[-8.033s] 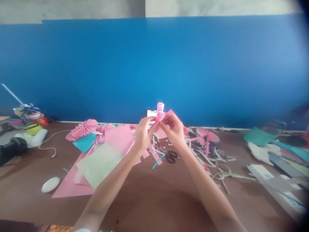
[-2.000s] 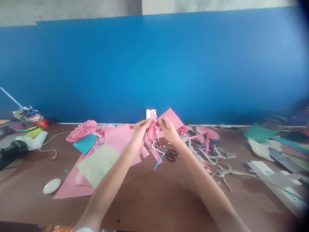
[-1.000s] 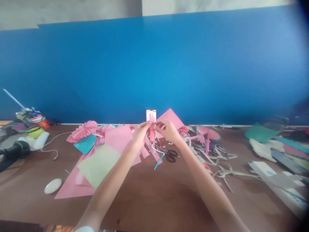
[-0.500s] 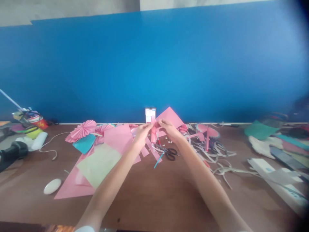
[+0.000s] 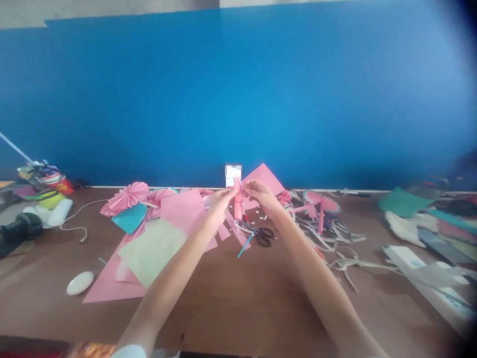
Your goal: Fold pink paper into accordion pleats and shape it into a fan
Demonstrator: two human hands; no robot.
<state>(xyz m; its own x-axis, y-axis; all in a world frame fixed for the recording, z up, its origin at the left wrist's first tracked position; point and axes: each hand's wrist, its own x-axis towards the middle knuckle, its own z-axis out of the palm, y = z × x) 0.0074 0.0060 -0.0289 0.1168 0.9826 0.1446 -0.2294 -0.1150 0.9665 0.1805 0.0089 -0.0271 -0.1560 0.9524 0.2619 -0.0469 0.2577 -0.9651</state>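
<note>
My left hand (image 5: 219, 205) is closed on a narrow folded strip of pink paper (image 5: 238, 206), held upright above the table. Close against the strip's right side, my right hand (image 5: 260, 193) has its fingertips pinched together. Whatever sits between those fingertips is too small and blurred to make out. Behind the strip a phone (image 5: 233, 171) with a lit screen leans near the blue wall. Black-handled scissors (image 5: 265, 237) lie just below my right hand, beside a thin blue strip (image 5: 245, 247) and cut pink paper strips.
Pink paper sheets (image 5: 182, 211), a pale green sheet (image 5: 154, 251) and pleated pink fans (image 5: 128, 196) cover the left side. White paper strips (image 5: 324, 238) tangle at right, near a white power strip (image 5: 421, 273). A white mouse (image 5: 80, 283) sits at the left front.
My right fingers have shifted slightly up around the strip's right side. My left hand keeps its hold on the pink strip. The whole view has tilted slightly.
</note>
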